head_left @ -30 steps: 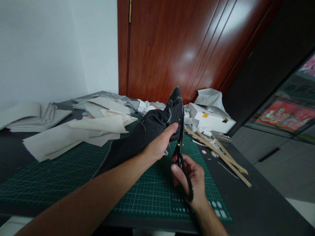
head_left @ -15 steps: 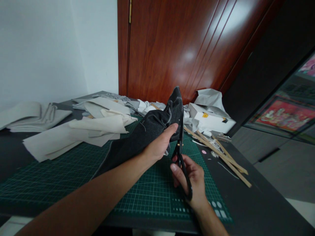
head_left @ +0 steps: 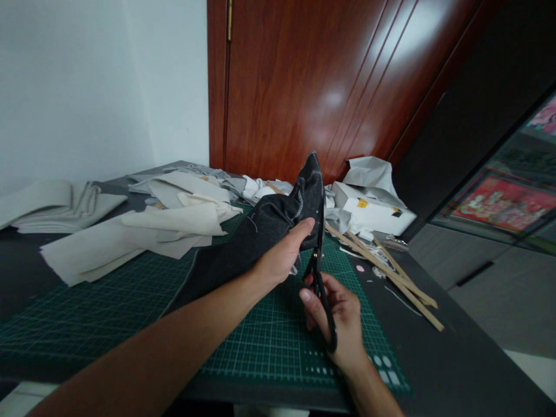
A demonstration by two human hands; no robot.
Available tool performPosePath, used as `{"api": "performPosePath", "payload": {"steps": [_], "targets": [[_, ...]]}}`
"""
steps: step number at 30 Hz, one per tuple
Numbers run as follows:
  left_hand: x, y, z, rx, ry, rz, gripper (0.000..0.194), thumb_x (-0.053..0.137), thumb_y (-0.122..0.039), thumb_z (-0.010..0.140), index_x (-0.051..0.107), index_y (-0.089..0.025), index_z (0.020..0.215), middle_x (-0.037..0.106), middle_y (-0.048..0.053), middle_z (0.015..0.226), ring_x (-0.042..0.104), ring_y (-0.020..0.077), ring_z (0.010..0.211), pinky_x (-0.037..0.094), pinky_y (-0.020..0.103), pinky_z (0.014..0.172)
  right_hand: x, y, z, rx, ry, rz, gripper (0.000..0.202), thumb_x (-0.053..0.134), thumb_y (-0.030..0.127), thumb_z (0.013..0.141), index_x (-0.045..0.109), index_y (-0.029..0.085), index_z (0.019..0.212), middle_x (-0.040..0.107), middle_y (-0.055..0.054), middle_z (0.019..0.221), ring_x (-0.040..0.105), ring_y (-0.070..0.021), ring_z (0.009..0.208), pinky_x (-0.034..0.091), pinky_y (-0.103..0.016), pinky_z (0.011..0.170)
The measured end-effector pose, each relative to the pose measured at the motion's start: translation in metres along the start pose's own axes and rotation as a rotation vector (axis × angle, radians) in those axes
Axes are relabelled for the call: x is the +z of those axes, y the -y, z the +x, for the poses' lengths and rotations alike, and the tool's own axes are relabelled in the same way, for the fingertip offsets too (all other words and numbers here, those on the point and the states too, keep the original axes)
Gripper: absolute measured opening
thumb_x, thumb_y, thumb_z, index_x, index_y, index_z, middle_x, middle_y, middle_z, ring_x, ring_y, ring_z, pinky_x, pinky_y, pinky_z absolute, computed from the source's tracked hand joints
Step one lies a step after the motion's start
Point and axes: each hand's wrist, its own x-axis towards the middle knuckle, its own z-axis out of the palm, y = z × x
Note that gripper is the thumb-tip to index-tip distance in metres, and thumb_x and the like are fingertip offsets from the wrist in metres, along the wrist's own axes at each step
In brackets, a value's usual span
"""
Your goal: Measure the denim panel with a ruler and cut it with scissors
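Two hands are ours to account for; our left hand [head_left: 280, 252] has its grip closed around a bunched piece of dark cloth [head_left: 256, 226], the thumb lying on top of it; our right hand [head_left: 341, 310] has its grip around the handles of the black scissors [head_left: 318, 258], whose blades point up and away from us. We see the dark cloth raised at its far end above the green cutting mat [head_left: 264, 353], while its near part slopes down to the left behind our left forearm; pale stitching and a loose thread show on it. We find the scissors along the right edge of the cloth, blades against or just beside it; we cannot tell how far apart the blades stand.

To our left, pale cloth pieces [head_left: 113, 237] lie overlapping, partly on the mat; beyond them a folded stack of cloth [head_left: 56, 211] sits on the dark desk [head_left: 460, 362]. To our right, wooden strips [head_left: 406, 284] lie crossed beside the mat, near a small pink piece [head_left: 360, 269]; a white box [head_left: 373, 208] stands behind them, near the brown door [head_left: 286, 87].
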Motion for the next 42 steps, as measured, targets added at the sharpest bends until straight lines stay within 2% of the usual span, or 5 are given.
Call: {"api": "performPosePath", "payload": {"steps": [8,14,20,27,42], "targets": [[0.004,-0.011,-0.001,-0.069,-0.056,-0.115,0.023,0.074,-0.031,0.085,0.071,-0.016,0.068,0.069,0.002,0.059,0.06,0.0137,0.047,0.05,0.027,0.052,0.0,0.001,0.0,0.018,-0.01,-0.008,0.038,0.08,0.052,0.087,0.065,0.018,0.097,0.05,0.008,0.055,0.044,-0.0096,0.043,0.036,-0.02,0.04],[-0.002,-0.022,0.005,-0.1,-0.164,-0.218,0.004,0.072,-0.016,0.076,0.074,-0.013,0.075,0.075,0.005,0.065,0.07,0.0189,0.056,0.057,0.032,0.064,0.002,0.0,0.0,0.032,-0.01,-0.008,0.038,0.08,0.052,0.086,0.066,0.019,0.097,0.05,0.009,0.055,0.043,-0.0095,0.042,0.035,-0.02,0.04],[-0.013,-0.031,0.013,-0.07,-0.149,-0.286,0.008,0.069,-0.009,0.067,0.072,-0.014,0.072,0.075,0.006,0.064,0.075,0.0237,0.068,0.061,0.036,0.072,0.002,-0.003,-0.001,0.025,0.034,-0.048,0.034,0.079,0.048,0.089,0.066,0.019,0.098,0.05,0.008,0.058,0.043,-0.0093,0.044,0.034,-0.021,0.043],[-0.01,-0.046,0.014,-0.048,-0.087,-0.32,0.011,0.073,-0.025,0.084,0.073,-0.015,0.079,0.077,0.006,0.071,0.076,0.0229,0.072,0.063,0.036,0.074,0.003,-0.003,-0.002,0.014,0.064,-0.056,0.029,0.081,0.043,0.086,0.067,0.02,0.096,0.051,0.008,0.06,0.043,-0.0099,0.047,0.036,-0.022,0.043],[-0.007,-0.048,0.009,-0.139,-0.176,-0.298,0.02,0.057,-0.009,0.089,0.072,-0.009,0.077,0.073,0.008,0.062,0.067,0.0164,0.05,0.056,0.027,0.053,0.004,-0.006,-0.002,0.033,0.078,-0.025,0.03,0.081,0.043,0.087,0.067,0.019,0.099,0.051,0.008,0.061,0.043,-0.009,0.046,0.034,-0.021,0.043]]}}
